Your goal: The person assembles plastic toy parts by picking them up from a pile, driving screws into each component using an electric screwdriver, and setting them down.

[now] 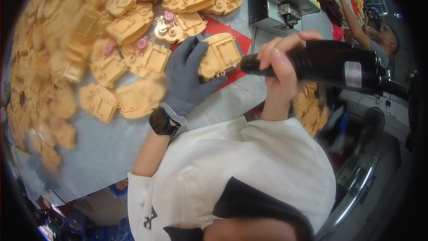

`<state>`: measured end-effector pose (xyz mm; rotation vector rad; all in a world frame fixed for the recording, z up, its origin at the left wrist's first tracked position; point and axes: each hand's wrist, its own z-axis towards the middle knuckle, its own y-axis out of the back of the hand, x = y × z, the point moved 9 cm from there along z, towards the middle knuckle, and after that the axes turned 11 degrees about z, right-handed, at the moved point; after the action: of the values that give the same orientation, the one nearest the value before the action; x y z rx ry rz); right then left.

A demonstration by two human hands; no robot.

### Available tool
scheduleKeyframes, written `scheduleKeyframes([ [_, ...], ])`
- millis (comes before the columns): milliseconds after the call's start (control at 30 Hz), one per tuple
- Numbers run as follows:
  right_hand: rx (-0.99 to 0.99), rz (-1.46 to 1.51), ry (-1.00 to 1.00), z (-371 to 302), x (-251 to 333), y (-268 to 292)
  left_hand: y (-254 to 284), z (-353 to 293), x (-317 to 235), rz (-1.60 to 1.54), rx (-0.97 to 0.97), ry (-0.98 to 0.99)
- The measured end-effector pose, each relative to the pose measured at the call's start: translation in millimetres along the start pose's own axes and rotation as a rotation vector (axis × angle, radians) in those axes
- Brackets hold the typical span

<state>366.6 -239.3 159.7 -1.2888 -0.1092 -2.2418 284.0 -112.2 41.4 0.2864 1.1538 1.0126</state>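
Observation:
My left hand (pixel 187 74), in a grey glove, grips a yellow plastic housing (pixel 221 53) with a rectangular recess and rounded bosses. The thumb lies along its near edge, with the fingers at its far left side. My right hand (pixel 281 62) is bare and wrapped round a black electric screwdriver (pixel 327 65), which lies nearly level. Its narrow end points left at the right edge of the housing; whether the bit touches a screw cannot be made out. Beneath the housing is a red sheet (pixel 240 42) on the grey table (pixel 107 152).
Many similar yellow housings (pixel 142 96) are heaped on the left and far side, some with pink round parts (pixel 168 16). A grey and black machine (pixel 285 4) stands at the far right. Beyond it is another person (pixel 376 40). More yellow pieces (pixel 310 111) lie below the table's right edge.

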Motion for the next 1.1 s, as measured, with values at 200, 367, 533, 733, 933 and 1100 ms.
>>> scheduleKeyframes([
  [200,-0.052,0.102,-0.084,1.1,-14.5,6.3,0.9,-1.1,-0.9,0.022,-0.003,-0.01],
  [367,0.121,-0.107,-0.061,4.1,-15.5,-13.5,2.4,0.3,3.5,0.014,-0.003,0.016],
  [533,0.108,-0.046,-0.069,3.7,-25.3,-14.7,3.7,-0.1,6.6,0.012,-0.033,0.001],
  [733,-0.006,0.023,-0.051,-0.2,-27.5,1.9,2.5,0.6,-4.1,0.028,0.082,0.004],
  [933,-0.361,0.203,0.082,-2.1,-6.4,76.3,-2.0,0.2,0.0,-0.112,0.155,0.129],
  [1100,-0.565,0.006,0.195,-21.5,6.3,128.8,-8.4,7.4,4.7,-0.209,0.257,0.444],
])
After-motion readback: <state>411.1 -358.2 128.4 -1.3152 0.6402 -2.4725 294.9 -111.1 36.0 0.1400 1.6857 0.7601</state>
